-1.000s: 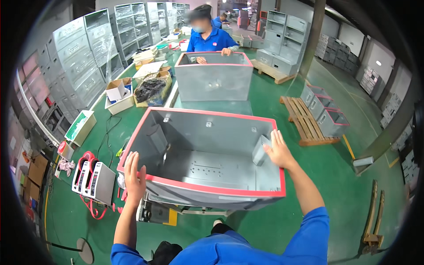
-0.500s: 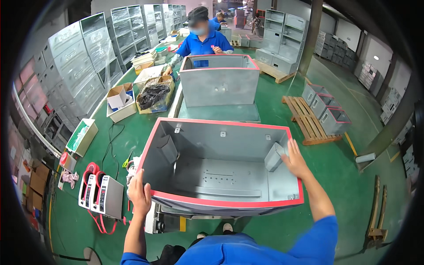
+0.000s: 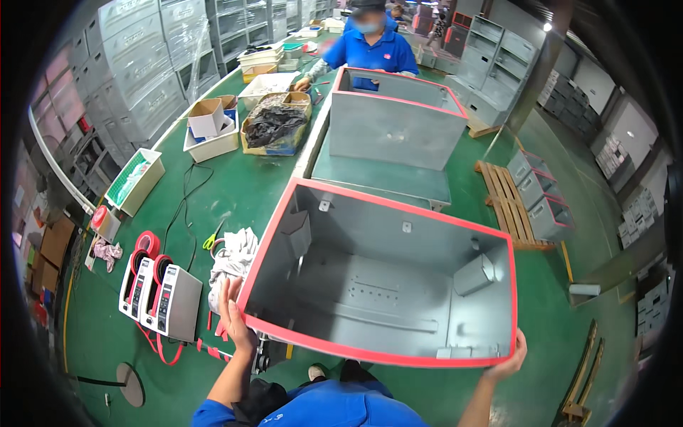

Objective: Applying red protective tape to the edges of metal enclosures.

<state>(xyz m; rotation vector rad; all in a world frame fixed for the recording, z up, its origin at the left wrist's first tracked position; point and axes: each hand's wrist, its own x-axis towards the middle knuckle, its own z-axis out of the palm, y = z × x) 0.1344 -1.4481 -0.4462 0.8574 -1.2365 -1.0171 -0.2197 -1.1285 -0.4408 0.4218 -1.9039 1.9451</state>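
Observation:
A large grey metal box (image 3: 377, 267), its rim lined with red tape, lies open side up in front of me, turned at an angle. My left hand (image 3: 236, 313) rests against its near left side, fingers stretched out and apart. At the near right corner my right hand (image 3: 511, 356) is wrapped round the box from outside, with part of the fingers hidden. Inside the box are two angled grey pieces at its ends, small tabs and rows of holes. A crumpled white cloth (image 3: 235, 260) lies by its left side.
Two white tape dispensers (image 3: 167, 302) with red tape stand left, near green-handled scissors (image 3: 211, 240). Beyond, a co-worker (image 3: 370, 50) stands behind another grey box (image 3: 391, 128). Bins (image 3: 213, 142) line the green bench; a wooden pallet (image 3: 509, 206) with boxes stands right.
The box has turned clockwise, its right end coming nearer me. My right hand has gone from the right rim to the near right corner. The whole view has shifted too.

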